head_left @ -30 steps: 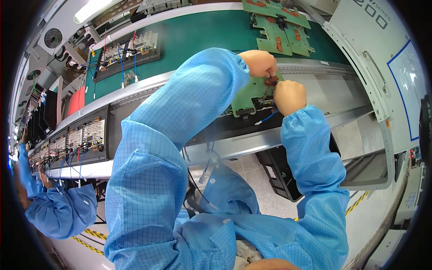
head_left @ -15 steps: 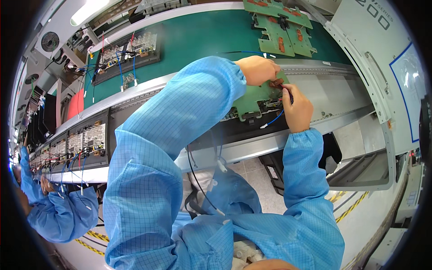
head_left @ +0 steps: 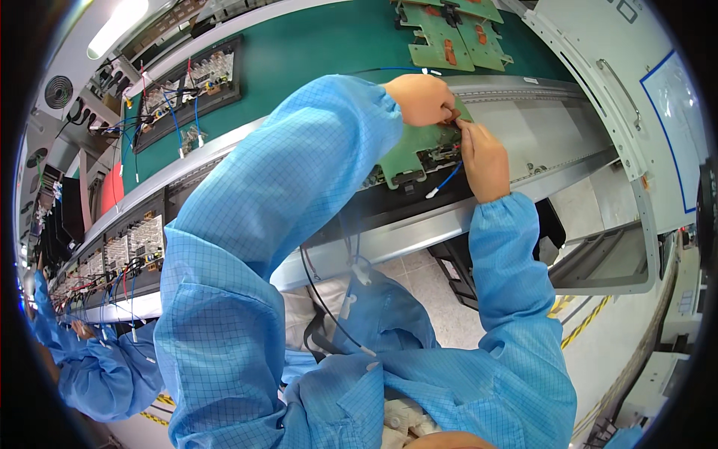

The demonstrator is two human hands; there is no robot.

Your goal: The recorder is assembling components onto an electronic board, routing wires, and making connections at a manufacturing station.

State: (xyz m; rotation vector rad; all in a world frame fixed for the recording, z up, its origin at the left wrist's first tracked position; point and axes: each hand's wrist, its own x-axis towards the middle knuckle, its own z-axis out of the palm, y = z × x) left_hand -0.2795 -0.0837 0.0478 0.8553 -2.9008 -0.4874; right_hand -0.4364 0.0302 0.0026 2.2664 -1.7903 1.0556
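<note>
A green fixture plate lies over a dark tray on the conveyor in front of me, with electronic parts showing along its edge. My left hand is closed over the plate's far right part, its fingertips bent down. Close against them, my right hand is pinched, thumb and finger pointing at the same spot. What lies between the fingertips is mostly hidden; a small brownish bit shows there. From the parts beside my right hand a blue wire runs toward me, ending in a white connector.
More green plates with orange latches sit on the green bench at the back. A tray of boards with wires stands back left. Further trays line the conveyor at left, near a co-worker's blue sleeve. A white machine panel bounds the right.
My right hand's fingertips have moved up to my left hand's, and the brown latch that showed between them is now mostly covered. The whole view has shifted slightly.
</note>
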